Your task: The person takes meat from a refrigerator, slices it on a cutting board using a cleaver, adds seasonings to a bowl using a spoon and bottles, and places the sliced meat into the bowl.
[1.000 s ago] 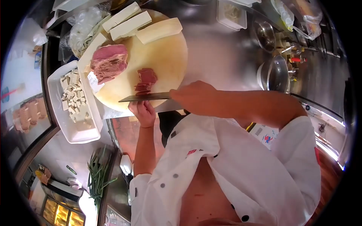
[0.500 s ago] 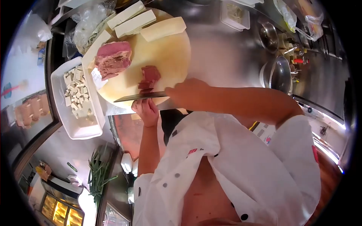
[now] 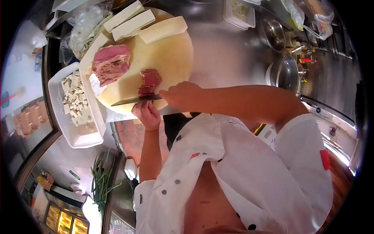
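My right hand (image 3: 180,94) grips the handle end of a cleaver (image 3: 134,100), its blade lying across the near side of the round cutting board (image 3: 171,54). Against the blade's near side, my left hand (image 3: 147,115) has its fingers drawn together; whatever they hold is hidden. Thin red meat slices (image 3: 150,80) lie just beyond the blade. A larger pink piece of meat (image 3: 111,64) rests at the board's left, beside a white label (image 3: 96,84). Long pale blocks (image 3: 133,25) lie along the board's far edge.
Left of the board stands a white tub (image 3: 89,138) with pale cubes (image 3: 75,95). Metal bowls (image 3: 283,74) and a container of pale strips (image 3: 239,13) stand on the right side of the steel counter. Green stalks (image 3: 102,181) lie at the lower left.
My right hand and the cleaver have shifted left across the board. The cut slices beyond the blade sit closer together. My left hand stays by the blade.
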Demonstrator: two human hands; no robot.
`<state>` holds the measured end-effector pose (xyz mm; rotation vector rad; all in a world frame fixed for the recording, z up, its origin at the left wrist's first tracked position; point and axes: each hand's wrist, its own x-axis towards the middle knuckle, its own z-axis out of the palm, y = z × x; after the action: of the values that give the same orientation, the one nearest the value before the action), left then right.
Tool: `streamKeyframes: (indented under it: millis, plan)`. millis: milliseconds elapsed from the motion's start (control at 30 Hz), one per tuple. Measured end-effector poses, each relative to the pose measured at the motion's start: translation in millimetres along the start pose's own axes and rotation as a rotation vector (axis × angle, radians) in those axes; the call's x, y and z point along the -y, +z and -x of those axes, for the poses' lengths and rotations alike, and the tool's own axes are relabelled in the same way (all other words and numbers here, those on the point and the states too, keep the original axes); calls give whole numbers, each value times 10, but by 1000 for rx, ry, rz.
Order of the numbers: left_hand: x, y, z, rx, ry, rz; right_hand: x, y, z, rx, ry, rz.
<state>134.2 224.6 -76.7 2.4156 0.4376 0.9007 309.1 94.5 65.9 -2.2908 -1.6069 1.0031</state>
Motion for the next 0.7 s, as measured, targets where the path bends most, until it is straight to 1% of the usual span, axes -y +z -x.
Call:
streamKeyframes:
  millis: [67, 133, 200, 233, 300, 333, 400, 500, 533, 600, 700]
  plan:
    - [-11, -29, -25, 68, -18, -22, -47, 153, -140, -47, -43, -42]
    - [-81, -62, -116, 64, -15, -28, -43, 128, -239, -91, -91, -81]
    - [-95, -63, -142, 63, 1, -13, -20, 20, -262, -35, -29, -124]
    - [-53, -10, -97, 22, -4, 20, -18, -75, -224, -41, -26, -111]
    - [-4, -6, 57, -11, -36, 48, 88, -245, -11, 87, 37, -20]
    - [37, 4, 91, -13, -15, 19, 148, -381, 112, 95, 36, -17]
    - [71, 15, 127, -15, 1, -5, 249, -650, 391, 238, 107, 37]
    - [30, 13, 116, 10, -29, -5, 287, -838, 620, 306, 161, 80]
    - [14, 4, 92, 8, -24, 2, 252, -813, 637, 311, 162, 82]
    - [2, -4, 49, 6, -21, 8, 172, -710, 631, 228, 137, 79]
    - [11, 6, 45, -7, -15, 16, 153, -612, 463, 235, 88, -6]
